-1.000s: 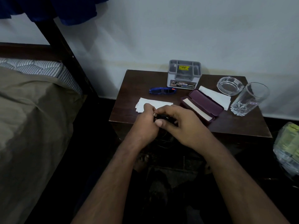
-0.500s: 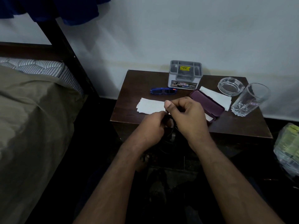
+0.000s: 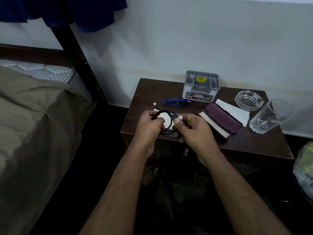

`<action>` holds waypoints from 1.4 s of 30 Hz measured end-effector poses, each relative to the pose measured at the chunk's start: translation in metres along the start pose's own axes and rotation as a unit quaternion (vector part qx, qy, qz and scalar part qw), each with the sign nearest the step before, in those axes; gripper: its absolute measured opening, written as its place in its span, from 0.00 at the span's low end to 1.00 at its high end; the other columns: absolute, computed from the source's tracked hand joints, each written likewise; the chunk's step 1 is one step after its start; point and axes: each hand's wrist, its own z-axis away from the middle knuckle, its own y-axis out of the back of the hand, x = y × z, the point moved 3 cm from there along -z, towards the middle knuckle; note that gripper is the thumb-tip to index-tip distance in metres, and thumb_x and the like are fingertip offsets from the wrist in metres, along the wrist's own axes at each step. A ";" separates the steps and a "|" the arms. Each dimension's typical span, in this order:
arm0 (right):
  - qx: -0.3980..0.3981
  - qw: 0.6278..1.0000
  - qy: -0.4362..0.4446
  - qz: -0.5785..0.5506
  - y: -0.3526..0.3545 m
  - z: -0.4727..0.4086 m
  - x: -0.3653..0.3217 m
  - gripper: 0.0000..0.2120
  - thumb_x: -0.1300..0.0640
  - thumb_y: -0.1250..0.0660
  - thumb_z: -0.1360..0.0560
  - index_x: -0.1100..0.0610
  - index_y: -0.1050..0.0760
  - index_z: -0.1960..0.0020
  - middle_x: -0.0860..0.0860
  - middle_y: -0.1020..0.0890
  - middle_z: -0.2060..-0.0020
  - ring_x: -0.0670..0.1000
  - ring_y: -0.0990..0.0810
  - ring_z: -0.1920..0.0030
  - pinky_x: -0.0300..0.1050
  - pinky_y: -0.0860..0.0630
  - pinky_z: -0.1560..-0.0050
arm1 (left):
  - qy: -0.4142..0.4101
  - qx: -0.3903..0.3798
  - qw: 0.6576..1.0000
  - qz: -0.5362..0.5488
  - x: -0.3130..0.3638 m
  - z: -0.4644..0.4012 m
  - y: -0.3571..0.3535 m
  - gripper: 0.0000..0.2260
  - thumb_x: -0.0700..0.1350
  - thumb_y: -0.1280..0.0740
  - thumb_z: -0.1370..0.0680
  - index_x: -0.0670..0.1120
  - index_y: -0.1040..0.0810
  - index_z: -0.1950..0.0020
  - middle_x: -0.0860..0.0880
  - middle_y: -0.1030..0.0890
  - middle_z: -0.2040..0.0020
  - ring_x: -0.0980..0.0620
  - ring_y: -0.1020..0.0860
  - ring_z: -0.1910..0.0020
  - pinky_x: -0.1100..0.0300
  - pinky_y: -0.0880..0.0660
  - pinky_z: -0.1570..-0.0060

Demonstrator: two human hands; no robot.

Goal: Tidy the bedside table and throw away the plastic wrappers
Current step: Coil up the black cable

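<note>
Cable: you hold the black coiled charging cable (image 3: pixel 166 122) over the dark wooden table's (image 3: pixel 254 143) front edge, probably for compact storage.
Left hand (image 3: pixel 149 127): fingers clamped on the loops.
Right hand (image 3: pixel 193 128): fingers pinching the plug end.
Wrappers: none clearly identifiable.

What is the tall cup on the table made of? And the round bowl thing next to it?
The cup looks like clear glass: you see through it, and its base has cut patterns. The bowl looks like thick clear glass too, shiny, probably an ashtray.
</note>
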 end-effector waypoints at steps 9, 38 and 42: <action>0.026 0.999 0.021 -0.040 -0.043 -0.098 0.013 0.04 0.61 0.32 0.19 0.54 0.20 0.46 0.53 0.14 0.57 0.45 0.16 0.68 0.42 0.19 0.65 | -0.055 0.115 0.989 -0.081 0.011 -0.075 0.012 0.08 0.38 0.31 0.20 0.46 0.18 0.42 0.47 0.14 0.49 0.48 0.16 0.50 0.54 0.18 0.51; 0.067 0.964 0.109 0.233 -0.022 -0.170 0.008 0.11 0.61 0.32 0.19 0.54 0.19 0.38 0.51 0.16 0.45 0.49 0.17 0.46 0.50 0.19 0.42 | -0.228 0.198 0.885 -0.356 0.050 -0.142 -0.015 0.15 0.45 0.34 0.17 0.42 0.25 0.31 0.41 0.28 0.34 0.44 0.28 0.34 0.52 0.26 0.36; 0.001 0.923 0.089 0.373 -0.023 -0.173 0.021 0.15 0.58 0.31 0.20 0.53 0.22 0.34 0.53 0.21 0.41 0.55 0.21 0.43 0.50 0.23 0.48 | -0.260 0.186 0.882 -0.346 0.053 -0.138 -0.030 0.13 0.43 0.33 0.18 0.42 0.24 0.34 0.43 0.27 0.37 0.45 0.25 0.38 0.48 0.24 0.38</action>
